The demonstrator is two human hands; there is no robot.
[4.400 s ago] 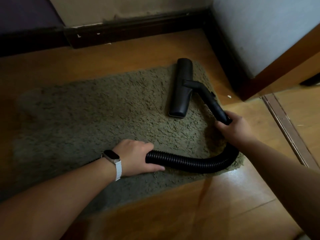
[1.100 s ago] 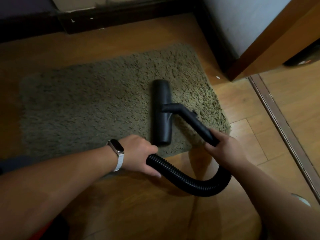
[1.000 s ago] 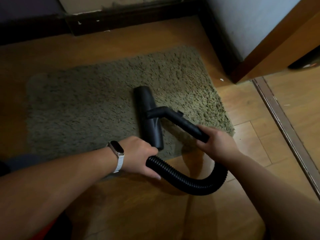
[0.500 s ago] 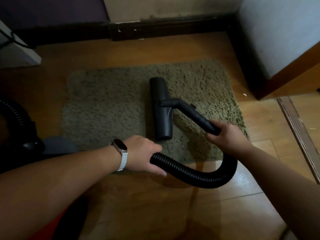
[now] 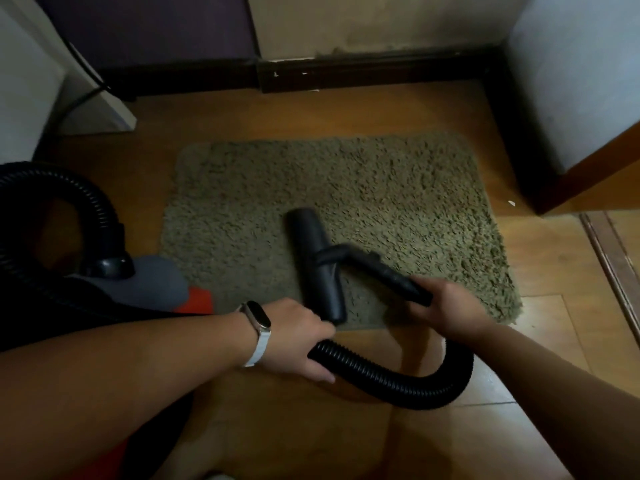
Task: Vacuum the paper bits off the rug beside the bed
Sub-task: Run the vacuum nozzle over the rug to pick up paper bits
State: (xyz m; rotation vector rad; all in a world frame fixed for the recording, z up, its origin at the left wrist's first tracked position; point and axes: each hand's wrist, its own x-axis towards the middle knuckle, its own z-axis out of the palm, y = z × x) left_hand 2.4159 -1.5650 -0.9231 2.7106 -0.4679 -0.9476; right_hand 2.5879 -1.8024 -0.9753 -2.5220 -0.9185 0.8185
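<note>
While both hands grip the hose (image 5: 391,379), the nozzle (image 5: 317,268) overhangs the rug (image 5: 346,188)'s near edge.

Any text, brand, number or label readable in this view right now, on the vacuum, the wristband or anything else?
None can be read.
Wristband screen: dark, no digits visible.
Floor nozzle, wand handle and hose: plain black, no marking visible.
Vacuum body: grey and red, no logo visible in this dim view.
Rug: no tag showing.
</note>
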